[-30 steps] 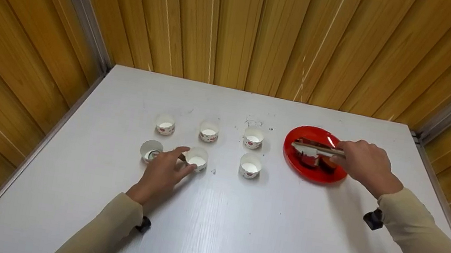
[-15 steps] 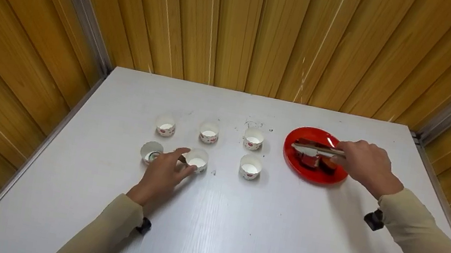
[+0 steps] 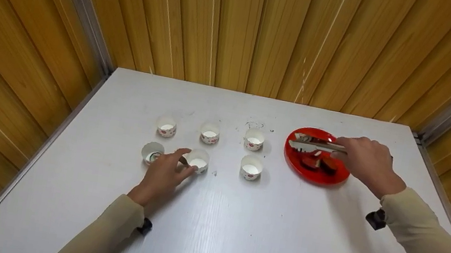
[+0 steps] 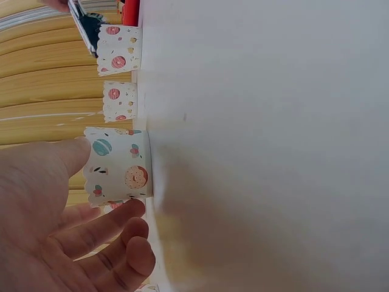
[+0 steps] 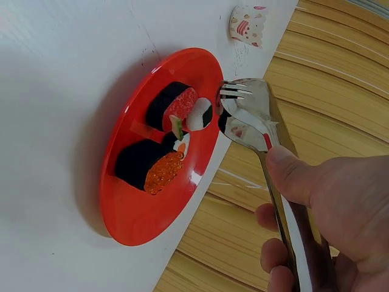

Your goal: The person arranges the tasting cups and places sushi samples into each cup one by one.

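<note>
My left hand [image 3: 163, 173] is at a white paper baking cup [image 4: 118, 164] with a donut print, thumb at its rim and fingers curled at its other side. To its left stands another paper cup [image 3: 149, 150] with a small round thing inside, partly behind the hand. My right hand [image 3: 365, 160] grips metal serving tongs [image 3: 317, 148], one end fork-shaped, the ends apart over a red plate [image 5: 137, 228]. On the plate lie a roe-topped sushi [image 5: 161, 173], a pink-topped sushi [image 5: 173, 103] and a white rice ball [image 5: 199, 114]. I cannot tell whether the tongs hold anything.
More paper cups stand in two rows, among them a back-left cup [image 3: 166, 128], a back-middle cup [image 3: 209, 135], a back-right cup [image 3: 254, 141] and a front-right cup [image 3: 251, 169]. The white table [image 3: 211, 242] ends at a wood-look wall [image 3: 236, 28].
The tongs have risen slightly from the sushi, and their ends have spread apart. The left hand stays at the same cup.
</note>
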### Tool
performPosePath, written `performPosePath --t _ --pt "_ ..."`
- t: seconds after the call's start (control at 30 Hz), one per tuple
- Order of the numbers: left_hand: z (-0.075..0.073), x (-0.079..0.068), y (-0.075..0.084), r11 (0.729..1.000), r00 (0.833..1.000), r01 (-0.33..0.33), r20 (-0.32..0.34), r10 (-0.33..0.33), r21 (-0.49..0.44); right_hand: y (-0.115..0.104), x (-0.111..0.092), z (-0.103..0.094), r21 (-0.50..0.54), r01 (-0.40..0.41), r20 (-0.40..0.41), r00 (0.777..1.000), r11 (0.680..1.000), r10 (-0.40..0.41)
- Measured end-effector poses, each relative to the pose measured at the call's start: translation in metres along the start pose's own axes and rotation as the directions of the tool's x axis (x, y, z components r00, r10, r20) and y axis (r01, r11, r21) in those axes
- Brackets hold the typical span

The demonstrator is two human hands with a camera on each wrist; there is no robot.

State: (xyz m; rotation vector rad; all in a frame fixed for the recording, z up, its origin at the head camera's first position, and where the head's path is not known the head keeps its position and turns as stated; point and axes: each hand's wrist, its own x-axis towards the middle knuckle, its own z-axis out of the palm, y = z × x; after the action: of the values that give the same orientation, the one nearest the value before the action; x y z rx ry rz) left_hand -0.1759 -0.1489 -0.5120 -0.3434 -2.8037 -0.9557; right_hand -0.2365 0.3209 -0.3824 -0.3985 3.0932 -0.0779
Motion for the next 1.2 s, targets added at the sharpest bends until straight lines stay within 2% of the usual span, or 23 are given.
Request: performPosePath --t 0.3,0.5,0.77,1.0,1.2 --pt "0.000 -0.001 0.001 1.000 1.000 0.004 0.009 -0.005 0.016 -0.013 0.001 0.002 -0.024 0.072 -0.146 0.986 0.997 -0.075" --pt "0.001 0.000 0.000 1.000 1.000 -0.002 0.004 0.002 0.019 -0.023 0.005 0.006 -0.029 0.110 -0.200 0.973 0.994 -0.114" --pt "0.000 0.000 0.000 1.000 1.000 0.002 0.005 -0.002 0.018 -0.037 0.012 0.011 0.001 0.159 -0.228 0.961 0.987 -0.155" --pt "-0.001 0.000 0.001 1.000 1.000 0.005 0.001 -0.005 0.023 -0.052 0.017 0.015 0.045 0.175 -0.215 0.963 0.983 -0.162" --pt "-0.001 0.000 0.000 1.000 1.000 0.005 0.005 -0.005 0.016 -0.069 0.024 0.019 0.056 0.261 -0.271 0.933 0.964 -0.237"
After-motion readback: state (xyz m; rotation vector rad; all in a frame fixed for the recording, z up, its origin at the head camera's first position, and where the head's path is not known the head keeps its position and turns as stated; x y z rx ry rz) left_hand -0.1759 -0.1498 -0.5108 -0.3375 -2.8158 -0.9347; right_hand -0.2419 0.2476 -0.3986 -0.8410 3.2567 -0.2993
